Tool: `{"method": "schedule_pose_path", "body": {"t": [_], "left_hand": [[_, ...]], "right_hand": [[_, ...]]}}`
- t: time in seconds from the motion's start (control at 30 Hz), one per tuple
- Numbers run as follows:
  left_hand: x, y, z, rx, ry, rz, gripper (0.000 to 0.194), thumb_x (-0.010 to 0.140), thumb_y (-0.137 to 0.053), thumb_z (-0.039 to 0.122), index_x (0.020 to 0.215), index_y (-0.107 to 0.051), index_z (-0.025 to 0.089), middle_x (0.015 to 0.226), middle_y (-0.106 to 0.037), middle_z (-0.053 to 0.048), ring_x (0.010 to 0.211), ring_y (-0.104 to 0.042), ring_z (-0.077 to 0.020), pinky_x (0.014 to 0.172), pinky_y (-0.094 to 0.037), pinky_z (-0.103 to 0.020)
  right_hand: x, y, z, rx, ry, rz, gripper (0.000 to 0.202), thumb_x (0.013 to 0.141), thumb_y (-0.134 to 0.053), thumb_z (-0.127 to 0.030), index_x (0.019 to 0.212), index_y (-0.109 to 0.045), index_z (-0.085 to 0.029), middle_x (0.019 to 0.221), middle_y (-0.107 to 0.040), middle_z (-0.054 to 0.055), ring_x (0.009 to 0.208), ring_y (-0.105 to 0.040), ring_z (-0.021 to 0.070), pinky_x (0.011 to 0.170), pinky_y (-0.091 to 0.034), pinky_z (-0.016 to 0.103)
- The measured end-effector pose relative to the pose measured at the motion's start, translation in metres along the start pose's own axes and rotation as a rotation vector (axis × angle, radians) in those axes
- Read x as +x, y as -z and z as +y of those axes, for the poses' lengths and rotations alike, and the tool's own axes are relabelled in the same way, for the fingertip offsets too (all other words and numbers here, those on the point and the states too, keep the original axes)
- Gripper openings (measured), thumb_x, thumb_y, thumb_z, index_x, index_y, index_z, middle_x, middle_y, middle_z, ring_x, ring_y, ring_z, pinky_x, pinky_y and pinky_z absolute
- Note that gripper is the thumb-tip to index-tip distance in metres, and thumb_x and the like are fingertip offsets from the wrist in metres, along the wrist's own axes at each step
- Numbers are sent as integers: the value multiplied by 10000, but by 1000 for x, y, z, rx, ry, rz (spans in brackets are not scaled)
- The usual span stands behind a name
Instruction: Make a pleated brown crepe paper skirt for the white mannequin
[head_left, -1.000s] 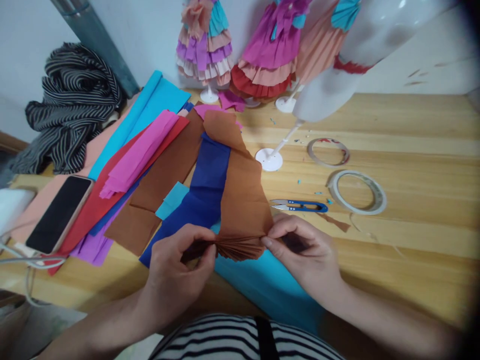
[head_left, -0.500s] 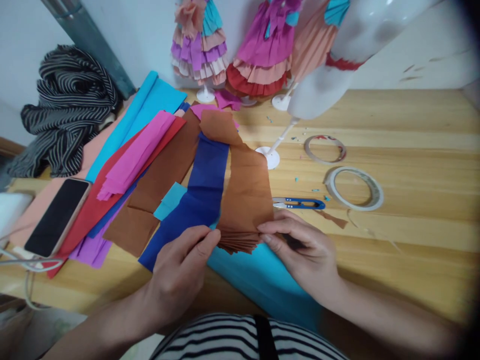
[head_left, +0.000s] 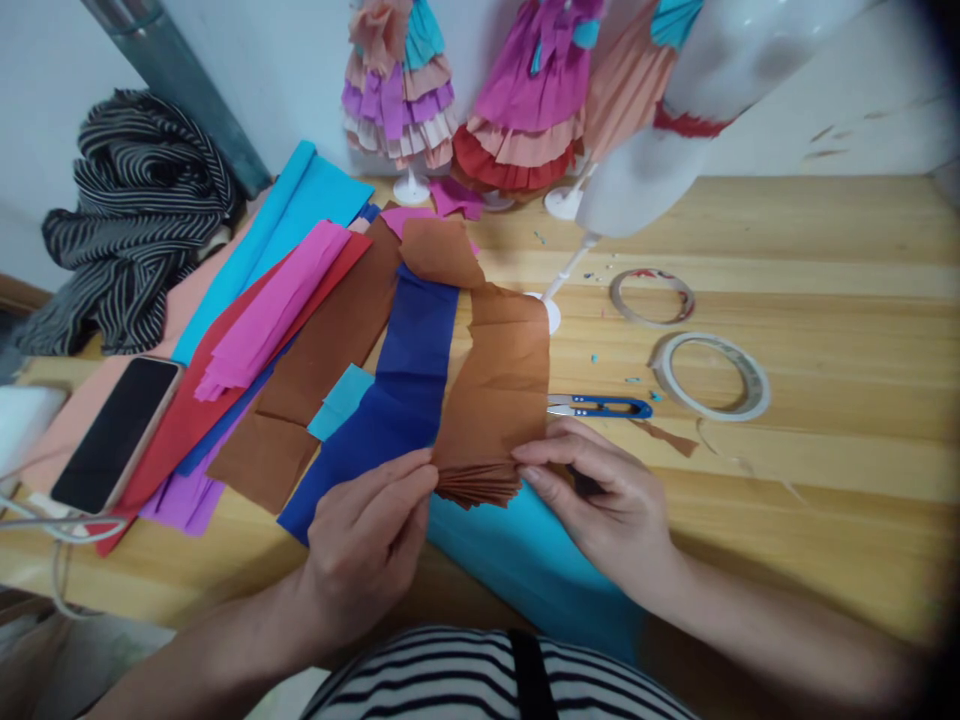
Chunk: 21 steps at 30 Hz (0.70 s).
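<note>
A strip of brown crepe paper (head_left: 499, 385) stretches between my hands, its near end gathered in narrow stacked pleats (head_left: 478, 484). My left hand (head_left: 371, 545) pinches the left edge of the pleats between thumb and fingers. On the other side my right hand (head_left: 607, 495) grips their right edge the same way. The strip's far end curls over near a blue paper strip (head_left: 416, 345), which lies just left of it. Beneath the pleats spreads a turquoise sheet (head_left: 540, 560). Blue-handled thread snips (head_left: 600, 405) lie beyond my right hand.
Two tape rolls (head_left: 709, 375) rest at the right. A white mannequin (head_left: 637, 185) leans at the back, near small stands wearing ruffled paper dresses (head_left: 525, 100). Coloured paper sheets (head_left: 270, 310), a phone (head_left: 116, 435) and a striped cloth (head_left: 142, 220) occupy the left.
The brown strip's flat part has shifted and creased slightly just beyond the pleats. My left fingers have changed their pinch a little; my right hand has barely moved.
</note>
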<state>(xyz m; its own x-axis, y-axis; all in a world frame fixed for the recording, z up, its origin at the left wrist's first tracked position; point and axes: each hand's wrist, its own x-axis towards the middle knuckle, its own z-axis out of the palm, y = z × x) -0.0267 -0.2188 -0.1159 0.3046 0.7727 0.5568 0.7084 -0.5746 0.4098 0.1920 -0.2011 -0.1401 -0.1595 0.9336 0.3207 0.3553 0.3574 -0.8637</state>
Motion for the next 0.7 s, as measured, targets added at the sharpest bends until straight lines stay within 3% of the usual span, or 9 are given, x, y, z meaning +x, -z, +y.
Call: {"method": "schedule_pose_path", "body": {"t": [0.33,0.47,0.7], "left_hand": [[6,4,2,-124,134,-22,197,827,-579,31,927,-683,165,874,-753,-36,786,-720,-120,747,-600,-194],[3,2,0,-101,112,-12,268,834,-576,24,1043,-665,167,918,-737,-38,817,-708,-110,771,-584,-181],[-2,-3,-3,52,59,-27,318,859,-530,22,1096,-654,194,903,-691,-31,782,-682,-97,673,-549,-153]], "right_hand": [[-3,-1,1,-6,-16,-9,170,840,-626,-105,922,-695,-237,756,-637,16,690,-604,150,588,-499,270],[-2,-1,2,-3,-20,-12,183,842,-622,-102,938,-695,-240,760,-633,16,684,-597,149,582,-496,271],[-2,-3,2,0,-12,-14,211,837,-628,-82,950,-694,-248,775,-628,7,691,-592,135,579,-485,247]]}}
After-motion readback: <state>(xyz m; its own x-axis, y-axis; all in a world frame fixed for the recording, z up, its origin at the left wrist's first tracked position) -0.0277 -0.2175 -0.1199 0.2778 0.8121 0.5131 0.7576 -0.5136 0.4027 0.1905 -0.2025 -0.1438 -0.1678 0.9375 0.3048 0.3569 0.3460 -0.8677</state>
